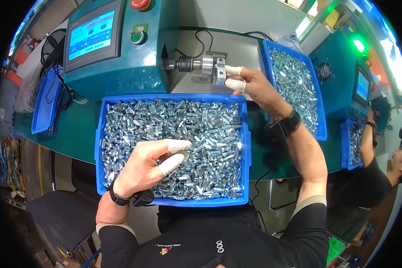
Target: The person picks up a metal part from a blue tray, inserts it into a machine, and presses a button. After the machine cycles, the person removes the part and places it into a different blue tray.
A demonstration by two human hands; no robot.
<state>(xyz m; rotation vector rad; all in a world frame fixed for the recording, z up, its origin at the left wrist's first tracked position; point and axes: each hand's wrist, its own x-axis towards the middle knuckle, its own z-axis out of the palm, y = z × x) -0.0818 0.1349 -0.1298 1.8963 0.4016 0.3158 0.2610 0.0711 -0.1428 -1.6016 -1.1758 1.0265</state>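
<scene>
My left hand point(147, 163) hovers over a blue tray point(249, 178) heaped with small silvery metal sleeves point(201, 174). White finger cots cover its thumb and fingertips, which are curled close together; whatever they pinch is too small to make out. Up at the machine, my right hand point(257, 87) reaches the metal clamp block point(219, 71) on the end of the spindle point(190, 64). Its thumb and index finger, also in white cots, bend against the block's right side. Any part between them is hidden.
The green machine point(116, 73) carries a screen point(91, 35), a red knob point(140, 3) and a green button point(138, 37). A second blue tray of metal parts point(295, 80) stands to the right. Beyond it, a co-worker's arm point(367, 143) is beside another machine point(339, 67). An empty-looking blue bin point(47, 102) sits left.
</scene>
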